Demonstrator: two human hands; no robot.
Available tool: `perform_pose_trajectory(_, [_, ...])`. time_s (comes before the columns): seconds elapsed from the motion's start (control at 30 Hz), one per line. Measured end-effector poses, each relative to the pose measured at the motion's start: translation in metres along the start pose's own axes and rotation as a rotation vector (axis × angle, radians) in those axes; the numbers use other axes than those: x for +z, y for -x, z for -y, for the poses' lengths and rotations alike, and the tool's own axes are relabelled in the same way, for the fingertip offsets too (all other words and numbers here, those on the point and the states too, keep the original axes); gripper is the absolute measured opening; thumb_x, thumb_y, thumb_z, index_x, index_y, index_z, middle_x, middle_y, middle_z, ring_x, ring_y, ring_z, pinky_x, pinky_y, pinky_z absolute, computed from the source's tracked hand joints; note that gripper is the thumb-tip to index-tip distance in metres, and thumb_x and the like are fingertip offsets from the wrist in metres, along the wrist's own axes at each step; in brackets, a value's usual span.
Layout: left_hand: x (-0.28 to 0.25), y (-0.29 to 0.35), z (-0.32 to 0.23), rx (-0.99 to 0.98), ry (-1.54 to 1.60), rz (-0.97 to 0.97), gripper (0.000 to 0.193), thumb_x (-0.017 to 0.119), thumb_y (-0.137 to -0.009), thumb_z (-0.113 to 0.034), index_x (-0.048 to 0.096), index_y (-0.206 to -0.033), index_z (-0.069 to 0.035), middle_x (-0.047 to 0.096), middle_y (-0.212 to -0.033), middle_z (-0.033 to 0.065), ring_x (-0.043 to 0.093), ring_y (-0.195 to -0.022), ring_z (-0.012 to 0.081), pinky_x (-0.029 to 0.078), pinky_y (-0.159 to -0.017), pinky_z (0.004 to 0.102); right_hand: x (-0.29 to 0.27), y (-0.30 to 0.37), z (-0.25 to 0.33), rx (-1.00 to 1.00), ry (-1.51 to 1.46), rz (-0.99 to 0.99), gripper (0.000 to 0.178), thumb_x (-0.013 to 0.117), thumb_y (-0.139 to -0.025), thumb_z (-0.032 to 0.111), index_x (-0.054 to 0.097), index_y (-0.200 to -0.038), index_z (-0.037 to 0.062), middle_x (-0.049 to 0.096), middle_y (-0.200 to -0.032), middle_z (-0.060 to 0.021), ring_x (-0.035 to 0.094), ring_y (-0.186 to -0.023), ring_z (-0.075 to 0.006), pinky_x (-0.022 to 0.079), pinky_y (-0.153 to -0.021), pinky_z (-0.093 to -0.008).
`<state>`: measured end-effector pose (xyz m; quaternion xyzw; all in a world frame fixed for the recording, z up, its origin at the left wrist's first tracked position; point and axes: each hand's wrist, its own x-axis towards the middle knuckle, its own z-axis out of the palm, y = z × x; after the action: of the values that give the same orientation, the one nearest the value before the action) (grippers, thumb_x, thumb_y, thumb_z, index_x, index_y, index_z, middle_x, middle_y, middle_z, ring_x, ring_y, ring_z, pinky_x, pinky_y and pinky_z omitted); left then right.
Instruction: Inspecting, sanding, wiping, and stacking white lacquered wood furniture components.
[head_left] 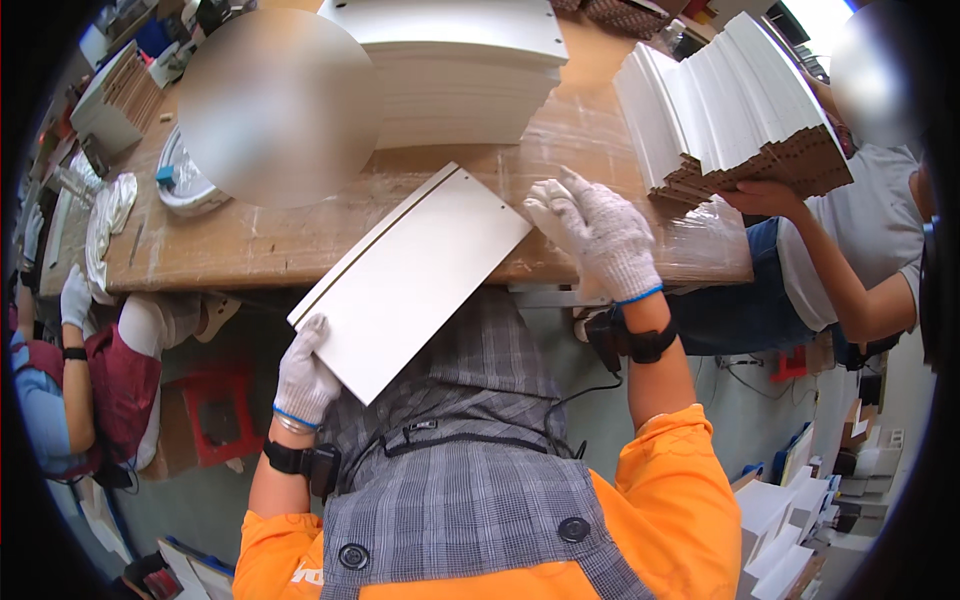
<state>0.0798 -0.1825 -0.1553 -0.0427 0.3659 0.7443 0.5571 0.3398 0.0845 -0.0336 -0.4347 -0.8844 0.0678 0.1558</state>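
A white rectangular panel [420, 285] with a dark groove along one long edge and small holes at its far end lies slanted in front of me. Its far end rests over the table, while the near end juts out above my lap. My left hand [306, 376], in a white knit glove, grips the panel's near left corner with the thumb on top. Gloved in the same way, my right hand [604, 238] is raised just beyond the panel's right corner. Its fingers are bent and apart, with nothing seen in them.
A tall stack of white panels [455, 100] stands on the brown table [280, 250]. To the right, a co-worker's hand [765, 198] touches another stack of white boards [735, 110]. A white coiled roll [185, 185] lies left. Another person sits at far left by a red stool [215, 415].
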Motion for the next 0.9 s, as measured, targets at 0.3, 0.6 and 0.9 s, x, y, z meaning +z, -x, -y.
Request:
perform_pose_trajectory(0.3, [0.028, 0.052, -0.023, 0.119, 0.009, 0.174, 0.055, 0.059, -0.087, -0.024, 0.041, -0.133, 0.000, 0.052, -0.128, 0.0169, 0.053, -0.116, 0.0348, 0.043, -0.098, 0.0504, 0.023, -0.008, 0.025, -0.329, 0.232, -0.298, 0.054, 0.052, -0.089, 0.046, 0.050, -0.130, 0.0113, 0.043, -0.138, -0.0212, 0.034, -0.133, -0.0366, 0.019, -0.112, -0.0489])
perform_pose_trajectory(0.6, [0.131, 0.041, -0.006, -0.035, -0.011, 0.430, 0.043, 0.058, -0.088, -0.021, 0.047, -0.125, 0.000, 0.055, -0.123, 0.0150, 0.054, -0.113, 0.0298, 0.041, -0.100, 0.0447, 0.019, 0.072, 0.078, -0.560, -0.642, 0.039, 0.074, 0.073, -0.073, 0.041, 0.044, -0.131, 0.0038, 0.050, -0.124, -0.0197, 0.054, -0.106, -0.0385, 0.045, -0.090, -0.0420])
perform_pose_trajectory(0.9, [0.234, 0.006, 0.050, -0.260, -0.259, 0.609, 0.026, 0.061, -0.090, -0.010, 0.057, -0.111, 0.003, 0.062, -0.102, 0.0100, 0.061, -0.092, 0.0182, 0.050, -0.086, 0.0324, 0.018, 0.098, 0.042, -0.131, -0.113, -0.776, 0.024, 0.062, -0.081, 0.007, 0.060, -0.104, 0.0012, 0.062, -0.096, -0.0137, 0.062, -0.084, -0.0254, 0.050, -0.077, -0.0370])
